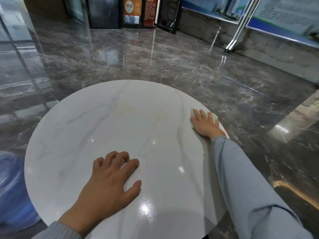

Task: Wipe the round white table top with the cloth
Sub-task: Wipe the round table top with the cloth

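Observation:
The round white table top (107, 121) with faint grey veins fills the middle of the head view. My right hand (204, 123) lies flat with straight fingers on a small pale cloth (214, 117) at the table's right edge, pressing it down. Most of the cloth is hidden under the palm; only its corners show. My left hand (110, 180) rests on the near part of the table, fingers spread and slightly bent, holding nothing.
Dark glossy marble floor (155, 62) surrounds the table. A metal pole (236, 31) leans at the back right near a low wall with posters. Black display frames (133, 12) stand at the back. Something blue (12, 187) sits low at the left.

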`<act>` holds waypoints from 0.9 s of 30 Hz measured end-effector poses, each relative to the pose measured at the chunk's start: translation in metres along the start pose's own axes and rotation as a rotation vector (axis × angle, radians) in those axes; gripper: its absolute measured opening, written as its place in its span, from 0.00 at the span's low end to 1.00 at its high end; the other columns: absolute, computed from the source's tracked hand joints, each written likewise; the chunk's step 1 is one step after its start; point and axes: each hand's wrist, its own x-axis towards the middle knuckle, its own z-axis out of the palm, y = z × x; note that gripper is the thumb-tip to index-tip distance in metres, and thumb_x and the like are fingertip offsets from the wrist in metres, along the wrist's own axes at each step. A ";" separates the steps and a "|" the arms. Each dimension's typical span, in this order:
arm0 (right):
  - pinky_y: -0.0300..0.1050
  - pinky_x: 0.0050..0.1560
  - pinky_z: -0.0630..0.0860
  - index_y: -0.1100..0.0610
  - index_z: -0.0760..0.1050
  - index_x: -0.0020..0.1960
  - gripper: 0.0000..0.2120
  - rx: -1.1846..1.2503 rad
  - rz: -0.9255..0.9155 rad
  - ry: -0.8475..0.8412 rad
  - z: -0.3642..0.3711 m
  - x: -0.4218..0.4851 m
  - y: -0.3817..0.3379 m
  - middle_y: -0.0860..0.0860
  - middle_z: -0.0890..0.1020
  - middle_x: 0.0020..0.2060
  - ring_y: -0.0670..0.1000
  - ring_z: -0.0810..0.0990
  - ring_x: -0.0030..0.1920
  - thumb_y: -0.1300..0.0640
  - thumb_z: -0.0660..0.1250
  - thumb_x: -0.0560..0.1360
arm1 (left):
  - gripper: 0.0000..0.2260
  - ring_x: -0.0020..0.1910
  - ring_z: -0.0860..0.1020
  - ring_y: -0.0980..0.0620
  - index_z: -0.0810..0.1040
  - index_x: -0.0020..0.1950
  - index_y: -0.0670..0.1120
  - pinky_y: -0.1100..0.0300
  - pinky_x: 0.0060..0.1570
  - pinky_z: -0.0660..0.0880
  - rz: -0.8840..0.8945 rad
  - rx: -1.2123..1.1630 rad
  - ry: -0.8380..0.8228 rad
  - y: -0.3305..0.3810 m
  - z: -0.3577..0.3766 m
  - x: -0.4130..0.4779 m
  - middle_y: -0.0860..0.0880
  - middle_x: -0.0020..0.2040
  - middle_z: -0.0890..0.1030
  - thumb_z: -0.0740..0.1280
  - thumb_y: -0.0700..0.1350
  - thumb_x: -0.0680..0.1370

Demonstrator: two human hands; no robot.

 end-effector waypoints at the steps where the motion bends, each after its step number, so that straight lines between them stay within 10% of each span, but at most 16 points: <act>1: 0.67 0.78 0.36 0.38 0.42 0.83 0.29 0.004 -0.042 -0.008 0.002 -0.001 -0.012 0.42 0.42 0.84 0.55 0.37 0.83 0.37 0.43 0.83 | 0.18 0.65 0.68 0.50 0.73 0.62 0.62 0.50 0.63 0.63 -0.001 0.003 -0.002 0.001 0.000 0.000 0.59 0.60 0.69 0.63 0.66 0.76; 10: 0.57 0.80 0.37 0.31 0.37 0.80 0.26 -0.097 -0.450 -0.009 0.053 -0.132 -0.026 0.35 0.39 0.81 0.46 0.33 0.81 0.35 0.41 0.84 | 0.18 0.65 0.70 0.49 0.73 0.62 0.61 0.49 0.64 0.62 0.002 0.005 0.014 0.000 0.004 -0.001 0.58 0.60 0.70 0.64 0.66 0.75; 20: 0.65 0.79 0.40 0.37 0.44 0.83 0.28 -0.014 -0.013 0.018 0.005 -0.004 0.024 0.41 0.44 0.83 0.53 0.39 0.83 0.37 0.44 0.84 | 0.17 0.64 0.68 0.49 0.73 0.61 0.60 0.49 0.63 0.62 -0.003 -0.010 -0.005 0.003 -0.001 0.001 0.57 0.59 0.69 0.64 0.65 0.75; 27: 0.68 0.78 0.37 0.38 0.42 0.83 0.29 0.003 -0.073 -0.006 0.002 0.026 -0.036 0.42 0.42 0.84 0.55 0.38 0.83 0.38 0.43 0.83 | 0.18 0.64 0.69 0.49 0.73 0.61 0.60 0.49 0.63 0.63 -0.013 -0.009 -0.020 0.005 -0.005 0.001 0.57 0.60 0.69 0.64 0.65 0.75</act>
